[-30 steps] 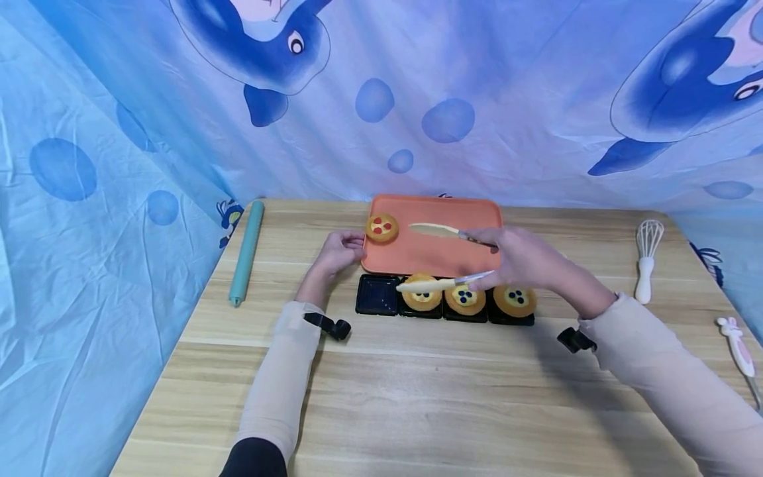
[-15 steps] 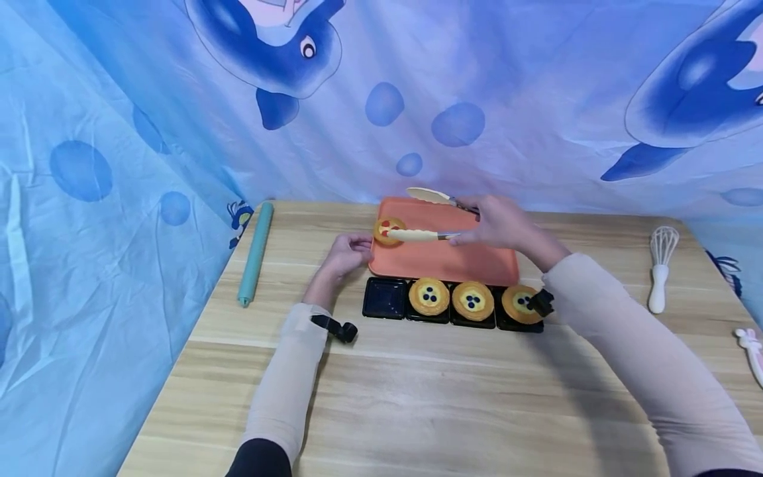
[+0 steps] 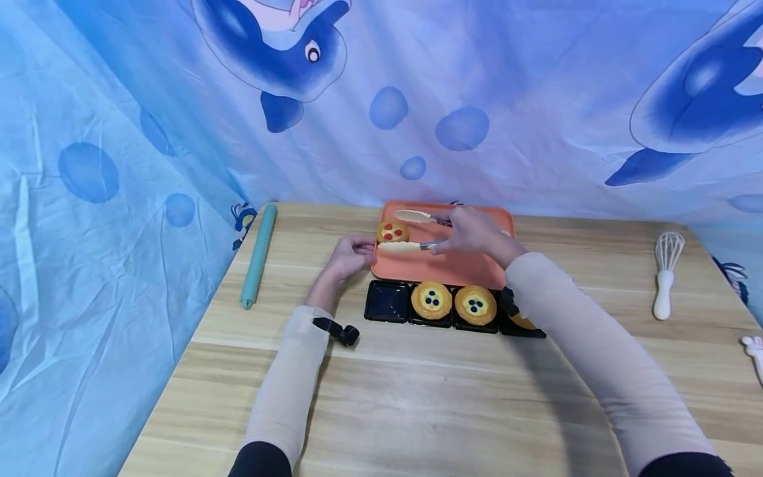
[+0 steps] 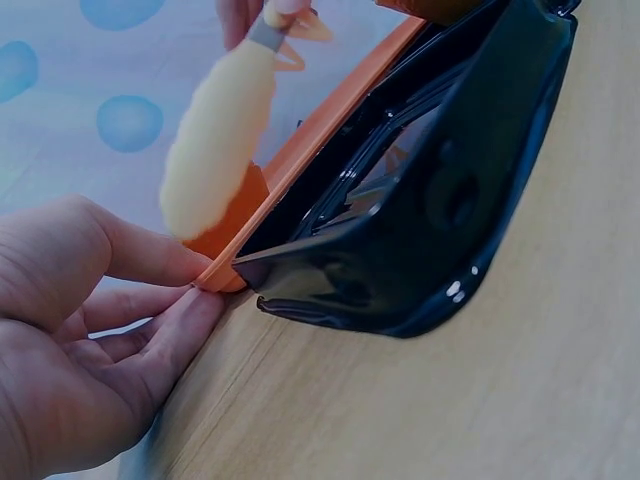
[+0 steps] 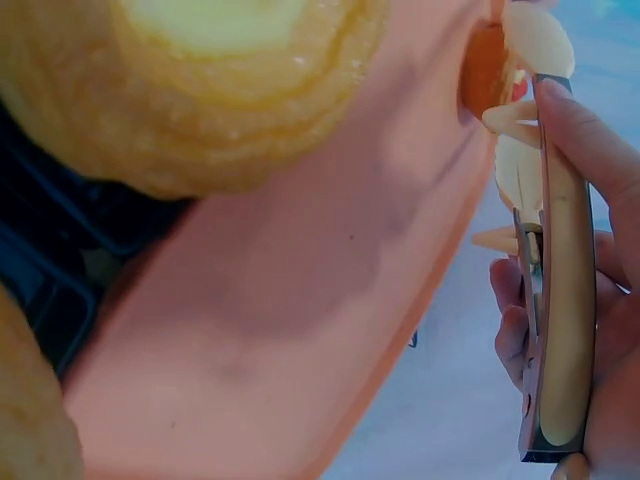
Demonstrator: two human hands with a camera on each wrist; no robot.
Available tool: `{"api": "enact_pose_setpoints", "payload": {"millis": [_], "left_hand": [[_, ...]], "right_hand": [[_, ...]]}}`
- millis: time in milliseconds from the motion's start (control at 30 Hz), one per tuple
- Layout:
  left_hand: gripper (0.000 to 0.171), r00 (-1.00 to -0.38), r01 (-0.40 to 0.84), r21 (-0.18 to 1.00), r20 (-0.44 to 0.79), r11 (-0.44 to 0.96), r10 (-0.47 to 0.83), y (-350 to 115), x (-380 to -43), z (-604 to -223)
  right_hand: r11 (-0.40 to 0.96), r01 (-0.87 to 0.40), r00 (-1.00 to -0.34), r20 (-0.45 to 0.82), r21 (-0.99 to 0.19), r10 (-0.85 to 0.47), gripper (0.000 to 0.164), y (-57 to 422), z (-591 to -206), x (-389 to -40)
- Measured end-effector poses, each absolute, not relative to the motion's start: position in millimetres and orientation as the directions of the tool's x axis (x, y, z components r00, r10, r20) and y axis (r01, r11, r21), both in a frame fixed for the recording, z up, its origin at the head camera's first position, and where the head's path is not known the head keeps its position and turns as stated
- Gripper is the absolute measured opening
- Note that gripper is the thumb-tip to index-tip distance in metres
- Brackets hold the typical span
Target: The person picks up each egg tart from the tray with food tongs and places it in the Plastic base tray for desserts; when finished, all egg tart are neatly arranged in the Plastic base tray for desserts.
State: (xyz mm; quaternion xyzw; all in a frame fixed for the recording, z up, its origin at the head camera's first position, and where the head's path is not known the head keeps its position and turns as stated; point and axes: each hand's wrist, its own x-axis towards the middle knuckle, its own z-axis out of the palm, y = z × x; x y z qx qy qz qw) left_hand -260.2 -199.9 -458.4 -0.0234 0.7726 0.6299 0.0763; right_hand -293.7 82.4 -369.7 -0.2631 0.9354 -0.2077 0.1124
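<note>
My left hand [image 3: 348, 257] pinches the left rim of the orange tray [image 3: 453, 268] between thumb and fingers; the left wrist view shows this grip [image 4: 205, 275] up close. On the tray's left end lies a small tart with red topping [image 3: 393, 232]. Held in my right hand [image 3: 471, 230] are tongs [image 3: 401, 247] with cream-coloured tips, spread apart. In the head view one tip lies beyond the tart and the other on its near side; whether they touch it I cannot tell. The tongs' handle [image 5: 567, 300] shows in the right wrist view.
A row of black square boxes [image 3: 387, 301] stands along the tray's near side. Tarts with blueberries [image 3: 432, 300] sit in several; my right sleeve partly covers the rightmost. A teal rolling pin [image 3: 259, 255] lies left, a whisk [image 3: 665, 278] right, a rabbit-topped utensil [image 3: 754, 351] at the right edge.
The right hand has carried the open tongs leftward, from above the boxes to around the red-topped tart. My left hand stays at the tray's rim. The head view has shifted slightly.
</note>
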Motion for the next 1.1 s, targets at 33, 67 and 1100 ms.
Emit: {"api": "enact_pose_setpoints", "payload": {"millis": [33,67,1100], "left_hand": [[0.049,-0.987,-0.133,0.969,-0.148,0.206,0.06,-200,-260,-459],[0.049,-0.987,-0.135,0.969,-0.15,0.205,0.061,-200,-260,-459],[0.05,-0.984,-0.154,0.967,-0.169,0.203,0.059,-200,-260,-457]], "right_hand": [[0.778,-0.446,-0.838,-0.099,-0.444,-0.537,0.079,81,-372,-294],[0.778,-0.448,-0.839,-0.092,-0.441,-0.536,0.077,81,-373,-295],[0.735,-0.574,-0.798,0.045,-0.361,-0.602,0.067,108,-345,-260]]}}
